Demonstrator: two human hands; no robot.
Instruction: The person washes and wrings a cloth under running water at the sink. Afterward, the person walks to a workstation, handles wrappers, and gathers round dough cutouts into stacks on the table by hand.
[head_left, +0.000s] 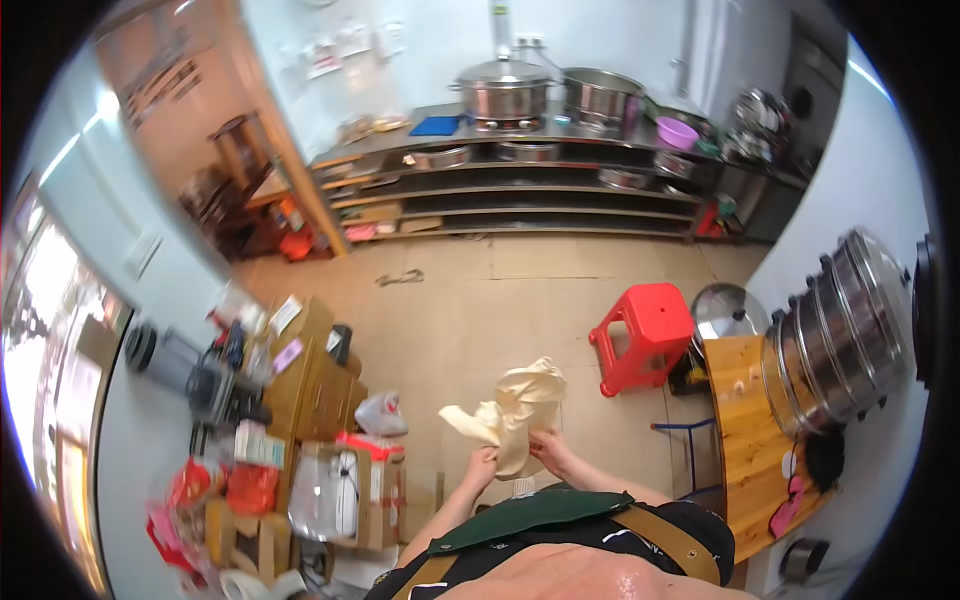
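A crumpled cream-coloured cloth [515,425] is in the air in front of my body, its loose ends flaring up and out to the left. My left hand [482,463] is closed on its lower left edge. On the opposite side my right hand [547,447] grips the cloth's lower right part, with some fingers hidden behind the fabric. I wear a dark green apron [530,520] with brown straps.
A red stool [645,335] stands ahead to the right, beside a wooden table [745,440] bearing stacked metal steamers [835,335]. Cardboard boxes [380,495] and a wooden cabinet [325,395] crowd the left. Pots stand on a metal shelf unit [540,190] at the back.
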